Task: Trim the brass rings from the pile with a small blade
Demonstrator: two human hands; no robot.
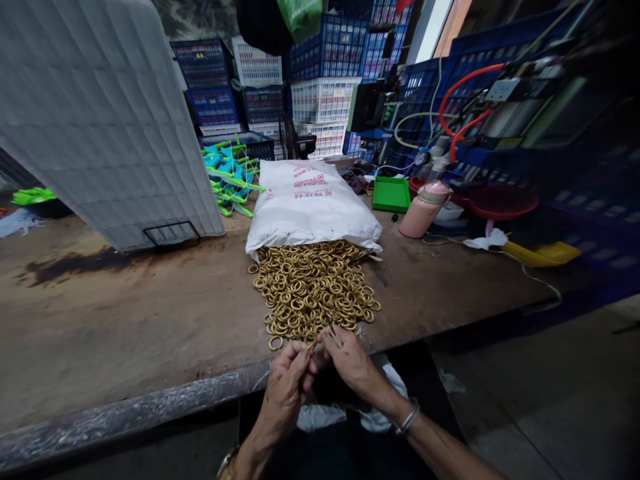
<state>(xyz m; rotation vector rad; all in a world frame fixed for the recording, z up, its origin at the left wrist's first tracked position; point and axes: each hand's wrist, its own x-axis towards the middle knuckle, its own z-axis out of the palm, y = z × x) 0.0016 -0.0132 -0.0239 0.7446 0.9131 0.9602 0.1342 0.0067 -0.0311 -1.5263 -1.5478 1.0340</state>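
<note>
My left hand [289, 381] is closed, thumb and fingers pinching a small gold ring [312, 345] just above the table's front edge. Closed beside it, my right hand [353, 365] also has its fingertips at the ring. Between my right thumb and fingers sticks out a slim pointed metal tool [334, 332], whose exact kind I cannot make out. Right behind both hands lies a spread heap of gold rings [310, 293]. They spill from the mouth of a white sack [313, 207] with red print, lying flat on the table.
The brown wooden table [150, 320] has a worn front edge. A tall pale padded panel [125, 133] stands at left, with bright green and teal plastic parts [230, 173] behind it. At right are a pink bottle [425, 210], a green tray [391, 194] and a machine with red hoses [515, 100].
</note>
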